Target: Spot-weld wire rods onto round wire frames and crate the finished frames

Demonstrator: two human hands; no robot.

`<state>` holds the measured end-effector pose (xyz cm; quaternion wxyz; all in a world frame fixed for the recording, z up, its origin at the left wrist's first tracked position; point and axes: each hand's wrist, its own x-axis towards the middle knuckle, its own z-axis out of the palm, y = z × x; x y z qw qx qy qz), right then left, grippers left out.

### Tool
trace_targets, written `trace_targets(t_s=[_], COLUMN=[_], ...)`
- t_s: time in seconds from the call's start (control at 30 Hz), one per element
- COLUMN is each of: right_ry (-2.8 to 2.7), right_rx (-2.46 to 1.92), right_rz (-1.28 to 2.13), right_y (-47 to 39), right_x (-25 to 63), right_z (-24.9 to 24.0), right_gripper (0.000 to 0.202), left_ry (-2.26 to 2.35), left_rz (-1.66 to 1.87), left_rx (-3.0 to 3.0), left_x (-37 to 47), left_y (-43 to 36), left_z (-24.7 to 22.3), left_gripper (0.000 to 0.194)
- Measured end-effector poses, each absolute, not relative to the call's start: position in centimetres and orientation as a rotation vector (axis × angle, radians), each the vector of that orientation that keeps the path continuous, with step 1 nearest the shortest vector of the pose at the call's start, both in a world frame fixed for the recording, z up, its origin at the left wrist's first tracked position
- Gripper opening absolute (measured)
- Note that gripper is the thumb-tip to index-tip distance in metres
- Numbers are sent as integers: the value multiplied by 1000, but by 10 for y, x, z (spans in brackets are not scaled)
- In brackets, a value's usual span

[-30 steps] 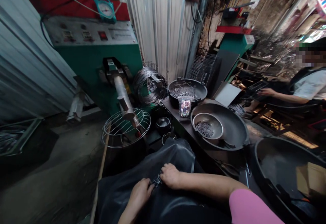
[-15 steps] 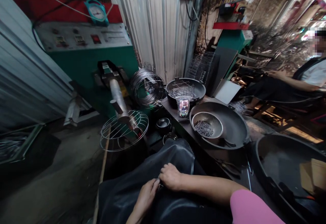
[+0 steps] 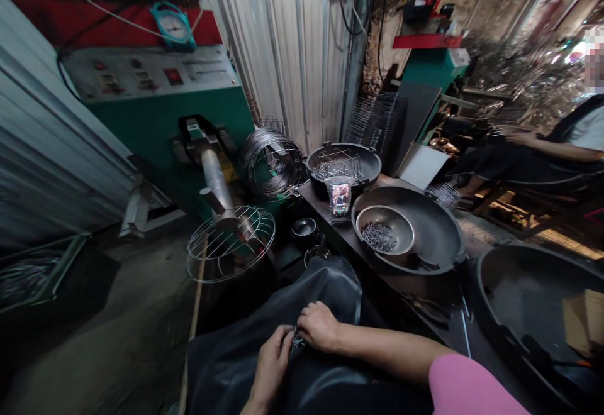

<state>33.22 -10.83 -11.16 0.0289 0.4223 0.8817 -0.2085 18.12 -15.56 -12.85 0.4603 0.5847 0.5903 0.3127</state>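
Note:
Over the dark apron (image 3: 325, 286) on my lap, my two hands meet. My left hand (image 3: 272, 361) is closed, its thumb and forefinger pressed together against a small bunch of metal wire pieces (image 3: 297, 342). My right hand (image 3: 319, 328) curls closed on the other side of the same bunch, its fingertips partly hiding the pieces. Ahead and to the right, a steel bowl (image 3: 403, 229) holds a heap of similar small wire pieces (image 3: 378, 236). It sits inside a wide dark pan (image 3: 438, 239).
Left of my knees, a round wire rack (image 3: 231, 239) hangs at the arm of a green machine (image 3: 141, 122). Coiled wire (image 3: 271, 163) stands behind. A phone (image 3: 340, 199), pliers (image 3: 427, 305) and another pan (image 3: 491, 302) lie rightward. A seated person (image 3: 542, 144) works at far right.
The bunch of wire pieces shows more between my hands now. My left hand has turned slightly and its fingers are raised a little. The view has shifted slightly.

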Motion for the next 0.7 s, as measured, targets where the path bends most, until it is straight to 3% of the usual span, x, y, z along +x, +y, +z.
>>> trace_targets(t_s=[0.17, 0.4, 0.47, 0.7], right_ry=[2534, 1793, 1625, 1436], right_rx=[1238, 1098, 1039, 1102], right_rz=[-1220, -2101, -2256, -2494], right_y=[-97, -82, -84, -98], right_x=[338, 341, 339, 334], right_z=[-109, -102, -102, -98], right_gripper=[20, 10, 3, 11], left_ry=[1297, 1190, 1162, 1232], left_rz=[689, 665, 652, 654], left_rx=[1593, 1645, 1650, 1514], left_x=[177, 166, 163, 156], left_y=[-158, -153, -151, -149], left_z=[-119, -111, -109, -99], left_gripper=[27, 28, 29, 29])
